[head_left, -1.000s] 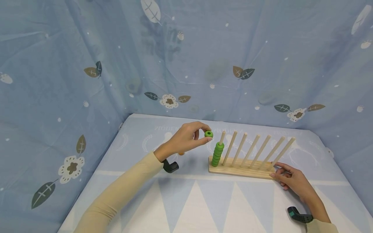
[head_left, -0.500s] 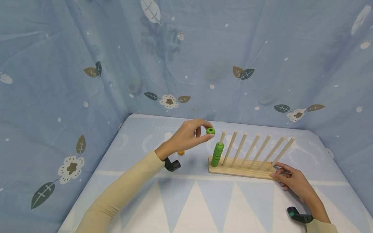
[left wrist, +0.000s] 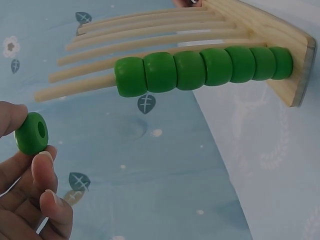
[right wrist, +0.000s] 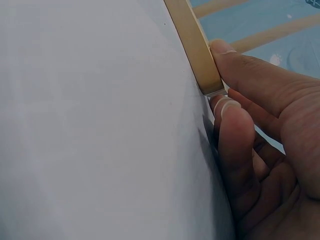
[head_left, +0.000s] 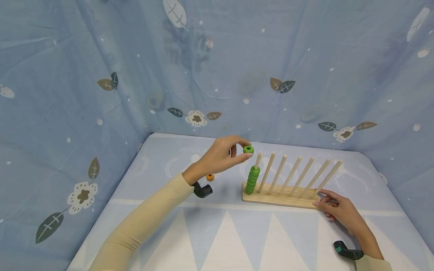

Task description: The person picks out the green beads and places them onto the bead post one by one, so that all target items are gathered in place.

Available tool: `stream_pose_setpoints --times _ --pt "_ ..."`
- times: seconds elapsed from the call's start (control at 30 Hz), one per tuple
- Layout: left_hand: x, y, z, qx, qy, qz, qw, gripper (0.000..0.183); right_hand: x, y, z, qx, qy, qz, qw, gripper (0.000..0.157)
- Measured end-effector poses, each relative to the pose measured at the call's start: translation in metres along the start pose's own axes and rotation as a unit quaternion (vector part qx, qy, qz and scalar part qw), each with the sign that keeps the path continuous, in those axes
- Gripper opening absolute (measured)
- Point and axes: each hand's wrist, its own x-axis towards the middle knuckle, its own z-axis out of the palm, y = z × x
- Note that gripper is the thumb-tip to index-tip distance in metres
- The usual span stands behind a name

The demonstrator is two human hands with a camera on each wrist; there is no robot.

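Note:
My left hand (head_left: pixel 222 156) pinches a green wooden bead (head_left: pixel 248 152) between thumb and fingers, up and left of the leftmost peg's tip. In the left wrist view the bead (left wrist: pixel 26 134) shows its hole and stands apart from the bare end of that peg (left wrist: pixel 75 88). Several green beads (head_left: pixel 252 181) are stacked on the peg's lower part. The other upright pegs of the wooden bead rack (head_left: pixel 281 200) carry nothing. At the rack's right end, my right hand (head_left: pixel 344 214) grips the base, its thumb against the wood in the right wrist view.
An orange bead (head_left: pixel 210 178) lies on the table behind my left wrist. The patterned tabletop (head_left: pixel 217 241) reaches back to a blue printed curtain (head_left: pixel 217 67), which also hangs along both sides. A dark device is strapped to each wrist.
My left hand has moved slightly right and up with the green bead, closer to the leftmost peg. More of the orange bead shows now. The right hand and rack have stayed in place.

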Motion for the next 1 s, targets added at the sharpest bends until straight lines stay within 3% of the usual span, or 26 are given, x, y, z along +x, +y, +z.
stream_pose_setpoints --times 1.0 --pt "0.014 0.013 0.009 -0.012 0.005 0.041 0.9991 0.028 0.002 0.002 0.001 -0.006 0.003 0.004 1.0 0.076"
